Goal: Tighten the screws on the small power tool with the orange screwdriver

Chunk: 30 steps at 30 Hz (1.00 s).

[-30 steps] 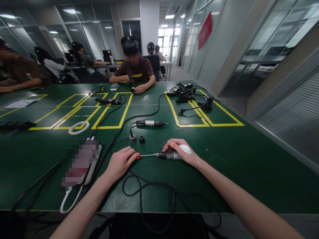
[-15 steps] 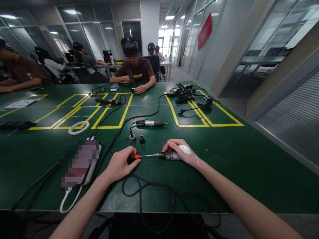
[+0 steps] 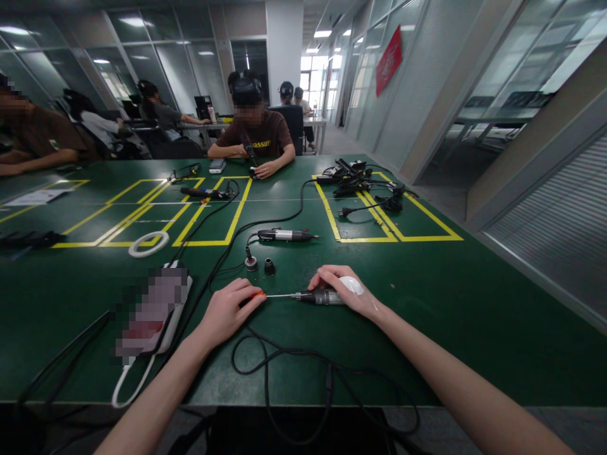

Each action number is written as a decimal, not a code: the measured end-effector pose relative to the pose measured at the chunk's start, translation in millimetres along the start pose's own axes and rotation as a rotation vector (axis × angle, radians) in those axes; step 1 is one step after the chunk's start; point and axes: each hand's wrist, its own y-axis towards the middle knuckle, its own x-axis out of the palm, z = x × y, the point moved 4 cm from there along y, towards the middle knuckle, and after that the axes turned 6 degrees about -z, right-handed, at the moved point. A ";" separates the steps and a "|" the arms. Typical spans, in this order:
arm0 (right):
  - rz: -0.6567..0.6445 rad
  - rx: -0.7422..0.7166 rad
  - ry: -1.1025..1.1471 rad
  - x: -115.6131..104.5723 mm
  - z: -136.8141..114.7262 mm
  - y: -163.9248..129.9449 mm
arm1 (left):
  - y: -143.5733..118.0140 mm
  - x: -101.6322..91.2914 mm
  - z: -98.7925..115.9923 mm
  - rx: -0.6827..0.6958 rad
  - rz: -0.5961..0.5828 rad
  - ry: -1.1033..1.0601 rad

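My left hand [image 3: 231, 308] is closed around the handle of a screwdriver [image 3: 281, 296]; only a bit of its orange collar and the thin shaft show. The shaft points right, its tip at the nose of an electric screwdriver [image 3: 320, 296] with a black and grey body. My right hand [image 3: 348, 289] is wrapped over that body from above, hiding its rear part. Just beyond my hands stand a small black cone-shaped cap [image 3: 269, 266] and a round metal-and-black part [image 3: 250, 260]. A second electric screwdriver [image 3: 287, 235] lies farther off.
A looped black cable [image 3: 268, 373] lies in front of me. At left are a phone [image 3: 154, 313] with a white cable and a white ring [image 3: 148, 244]. Tangled black cords [image 3: 353, 177] lie at the back right. A co-worker [image 3: 251, 129] sits opposite, holding a tool.
My left hand's fingers have slid forward along the screwdriver handle, covering more of the orange collar. The right hand stays in place on the electric screwdriver.
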 end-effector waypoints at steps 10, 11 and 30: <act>-0.007 -0.010 0.017 0.3 -0.1 0.2 | -3.3 2.0 -1.5 -0.034 0.032 -0.061; -0.007 -0.009 0.015 0.3 -0.2 0.2 | -3.4 1.9 -2.3 -0.031 0.030 -0.064; -0.014 -0.016 0.001 0.3 -2.3 -0.1 | -2.5 1.9 -2.4 -0.027 0.040 -0.179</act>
